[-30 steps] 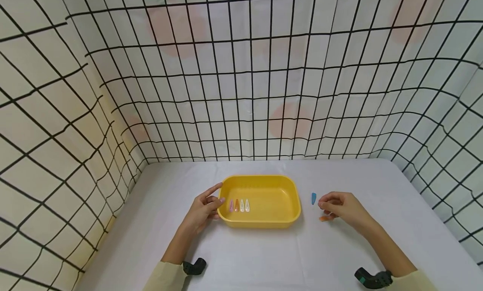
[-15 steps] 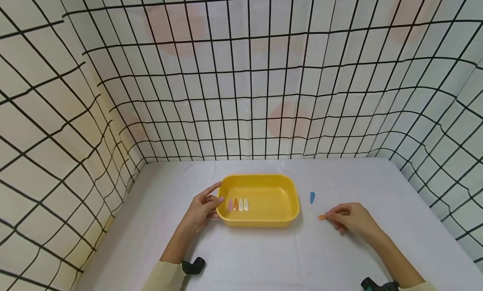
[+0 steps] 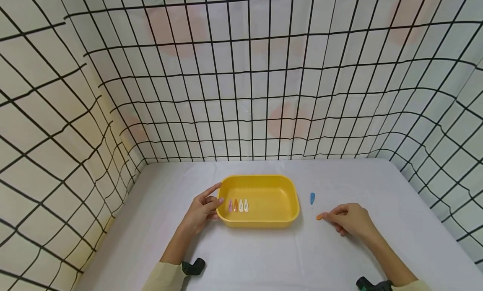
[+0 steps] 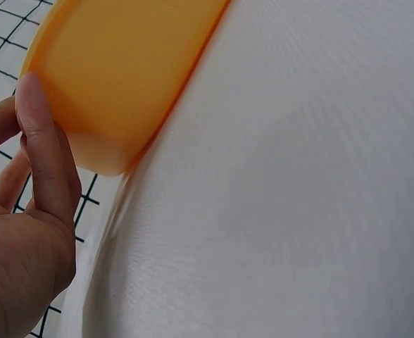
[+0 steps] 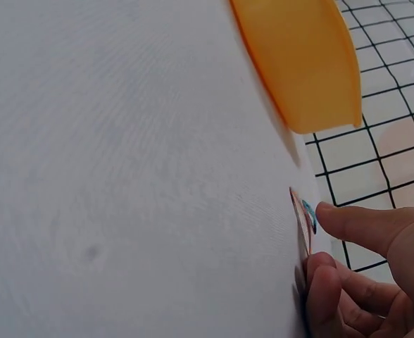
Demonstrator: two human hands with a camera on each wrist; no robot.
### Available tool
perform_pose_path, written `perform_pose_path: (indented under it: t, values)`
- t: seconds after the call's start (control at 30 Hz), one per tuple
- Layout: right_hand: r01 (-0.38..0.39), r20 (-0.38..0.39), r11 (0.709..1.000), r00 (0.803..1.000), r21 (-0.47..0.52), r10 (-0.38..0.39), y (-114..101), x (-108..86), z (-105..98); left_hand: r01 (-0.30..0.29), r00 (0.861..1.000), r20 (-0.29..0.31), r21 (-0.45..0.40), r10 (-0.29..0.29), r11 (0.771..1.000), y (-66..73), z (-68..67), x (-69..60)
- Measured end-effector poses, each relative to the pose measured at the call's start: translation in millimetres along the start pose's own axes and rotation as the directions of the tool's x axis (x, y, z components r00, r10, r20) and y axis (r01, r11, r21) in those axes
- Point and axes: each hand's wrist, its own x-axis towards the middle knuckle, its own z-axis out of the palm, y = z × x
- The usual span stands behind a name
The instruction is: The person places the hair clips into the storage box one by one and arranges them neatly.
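Your left hand (image 3: 201, 210) holds the left side of the yellow tray (image 3: 271, 203), with the thumb over the rim and the index finger stretched along its far left corner. In the left wrist view you see the fingers gripping the tray wall from both sides.

Your right hand (image 3: 351, 219) is low over the counter (image 3: 264, 257), to the right of the tray and well apart from it. Its fingers are bent, and they touch the right end of the loose orange clip (image 3: 319, 216), whose other end points left toward the tray. Your right wrist view shows a gap between thumb and fingers, so you cannot tell whether they truly grip the clip or only touch it; nor can you tell whether all of it lies on the counter.

Just beyond that clip, on the far side, your blue clip (image 3: 312, 198) lies on the counter, between the tray and your right hand.

Inside the tray, near your left thumb, four clips stand in a row: from left to right, a pink clip (image 3: 230, 206), a second orange clip (image 3: 235, 205) and two white clips (image 3: 246, 205). They lie side by side, lengthwise from near to far.
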Motion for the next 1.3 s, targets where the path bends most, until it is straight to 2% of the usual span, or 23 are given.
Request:
perform_pose_path:
  t: [0.27, 0.4, 0.6, 0.77, 0.97, 1.3]
  values:
    - [-0.005, -0.053, 1.000, 0.999, -0.028, 0.004, -7, 5.8, 7, 0.006, 1.000, 0.010, -0.006, -0.006, 1.000, 0.7, -0.8, -0.7]
    - [0.022, -0.058, 1.000, 0.998, 0.003, -0.021, -11, 4.2, 5, 0.006, 1.000, 0.018, -0.004, -0.006, 1.000, 0.5, -1.3, -0.4]
    - [0.054, -0.068, 0.998, 0.996, -0.022, -0.056, -13, 4.6, 3, -0.001, 1.000, 0.028, -0.004, 0.001, 1.000, 0.1, -1.6, -0.2]
    - [0.066, -0.039, 0.998, 0.997, -0.014, -0.066, -14, 4.5, 2, 0.003, 1.000, 0.017, -0.003, -0.003, 1.000, 0.8, -0.9, -0.7]
    - [0.090, 0.026, 0.994, 0.995, 0.067, -0.092, -16, 2.6, -3, 0.009, 1.000, 0.012, -0.008, -0.009, 1.000, 1.0, -0.7, -0.6]
    - [0.079, 0.058, 0.991, 0.995, 0.110, -0.085, -16, 2.8, -3, 0.010, 1.000, 0.026, -0.015, -0.009, 1.000, 2.0, -0.8, -1.5]
